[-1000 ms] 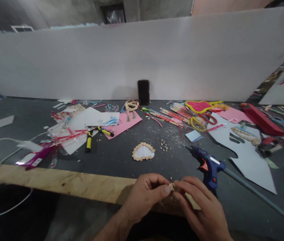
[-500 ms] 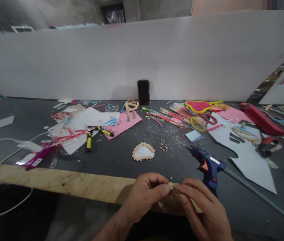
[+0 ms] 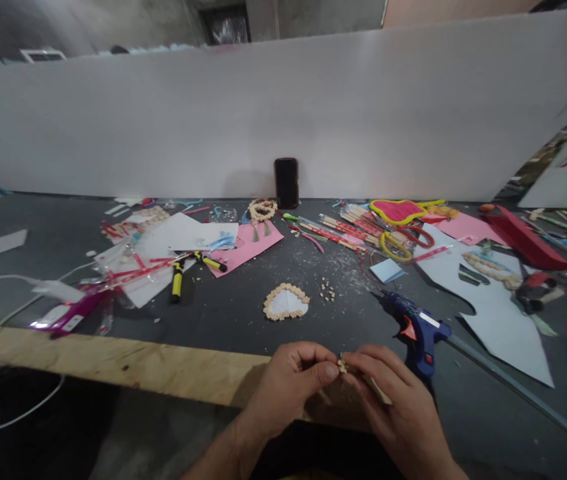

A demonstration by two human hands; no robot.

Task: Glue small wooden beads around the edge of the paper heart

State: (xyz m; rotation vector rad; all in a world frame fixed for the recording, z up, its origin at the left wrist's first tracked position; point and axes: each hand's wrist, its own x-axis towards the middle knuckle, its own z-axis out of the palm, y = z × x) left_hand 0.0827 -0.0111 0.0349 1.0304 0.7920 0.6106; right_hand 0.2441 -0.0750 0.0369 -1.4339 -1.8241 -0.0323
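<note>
My left hand (image 3: pixel 296 377) and my right hand (image 3: pixel 396 397) meet over the near edge of the table. Between their fingertips is a small pale beige piece (image 3: pixel 342 365), its kind too small to make out. Thumb and forefinger of the left hand pinch one side, and the right fingers close on the other. Just beyond the hands lies a rounded white paper shape (image 3: pixel 286 303), bordered with similar beige bits. Several loose beige bits (image 3: pixel 327 291) lie to its right. A blue hot glue gun (image 3: pixel 421 327) rests on its side near my right hand.
Yellow-handled pliers (image 3: pixel 177 280) and a purple tool (image 3: pixel 76 312) with a white cable are on the left. A phone (image 3: pixel 286 183) leans against the white partition. Wrapped chopsticks (image 3: pixel 348 230), scissors (image 3: pixel 394 247) and a cut white sheet (image 3: pixel 508 327) lie on the right.
My right fingers have shifted slightly up and left, closer around the small piece. My left hand has barely moved. The things on the table stay in place.
</note>
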